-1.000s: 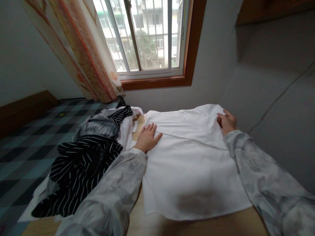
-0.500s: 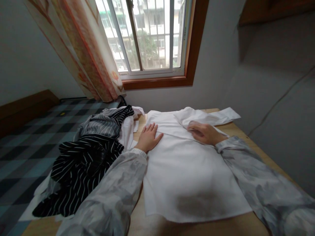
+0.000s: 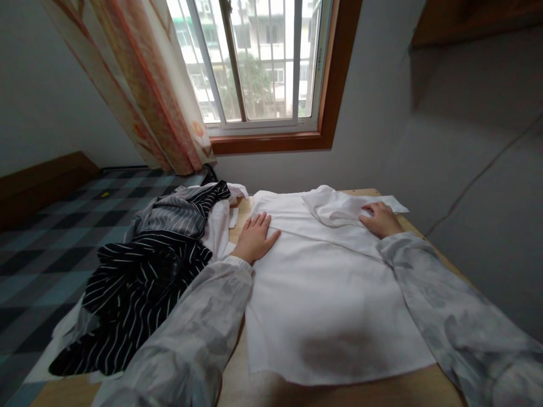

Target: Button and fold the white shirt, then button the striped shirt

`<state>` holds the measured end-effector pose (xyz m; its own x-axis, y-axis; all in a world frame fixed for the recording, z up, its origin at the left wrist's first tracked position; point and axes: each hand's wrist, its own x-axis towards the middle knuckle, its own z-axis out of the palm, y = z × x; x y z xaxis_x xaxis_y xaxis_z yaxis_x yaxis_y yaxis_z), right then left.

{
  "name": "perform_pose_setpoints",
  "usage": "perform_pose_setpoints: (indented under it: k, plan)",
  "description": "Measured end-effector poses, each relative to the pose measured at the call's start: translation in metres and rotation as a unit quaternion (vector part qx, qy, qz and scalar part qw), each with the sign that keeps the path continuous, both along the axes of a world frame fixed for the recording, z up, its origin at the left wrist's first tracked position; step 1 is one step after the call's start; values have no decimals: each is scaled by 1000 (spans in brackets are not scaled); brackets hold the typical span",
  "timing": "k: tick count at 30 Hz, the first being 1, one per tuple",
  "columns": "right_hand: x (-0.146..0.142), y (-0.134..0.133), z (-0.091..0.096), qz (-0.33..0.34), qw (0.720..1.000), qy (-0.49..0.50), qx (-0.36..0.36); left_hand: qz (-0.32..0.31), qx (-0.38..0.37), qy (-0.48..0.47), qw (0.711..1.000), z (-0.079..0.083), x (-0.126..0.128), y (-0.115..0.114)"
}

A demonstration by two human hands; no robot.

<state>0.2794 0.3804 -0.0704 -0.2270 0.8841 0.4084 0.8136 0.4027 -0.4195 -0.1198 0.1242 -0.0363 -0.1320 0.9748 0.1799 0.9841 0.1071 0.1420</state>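
On my remote feed I saw a home bedroom, shown by the blue-and-black checked cloth bedspread [image 3: 42, 254], brown wooden bed board [image 3: 38, 189], long orange-and-cream flowered curtain [image 3: 131, 73] and wood-framed glass window [image 3: 263, 85]

left hand [image 3: 255, 234]: flat on white garment [image 3: 326, 299] | right hand [image 3: 380, 219]: touching its sleeve [image 3: 339, 208]
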Motion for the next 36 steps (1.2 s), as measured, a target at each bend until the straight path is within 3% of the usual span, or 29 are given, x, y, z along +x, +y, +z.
perform_pose_setpoints:
  k: [3, 8, 11, 15, 18, 20, 23, 25, 27, 29, 33, 36]
  plan:
    - [12, 13, -7, 18, 1000, -9, -14, -4, 5, 0, 1000, -1, 0, 0]
    - [21, 17, -4, 56, 997, 12, -42, -12, 10, -6, 1000, -3, -2, 1]
    - [20, 7, 6, 16, 999, 16, 44, -11, 16, -12, 1000, -4, -3, 1]
    - [2, -17, 40, -28, 989, 53, 137, -8, 21, -21, 1000, -5, -2, 1]
    - [-30, -44, 70, 76, 980, 72, 171, -10, 31, -31, 999, -3, -1, 1]
    - [-57, -66, 83, 210, 963, 62, 155, -15, 53, -49, 997, 0, -1, 1]
    - [-96, -102, 89, 444, 890, 11, 104, 1, 119, -137, 983, 3, -5, 3]
    - [-113, -121, 85, 529, 845, 0, 83, 32, 176, -219, 959, 5, -7, 4]
    - [-120, -134, 79, 557, 827, 17, 72, 48, 220, -284, 932, 8, -9, 4]
    - [-122, -139, 72, 523, 845, 79, 82, 36, 238, -329, 913, 10, -7, 4]
    - [-124, -127, 57, 323, 904, 247, 135, -29, 208, -386, 898, 13, 4, 3]
    - [-133, -105, 44, 211, 931, 295, 27, -78, 160, -399, 899, 12, 12, 2]
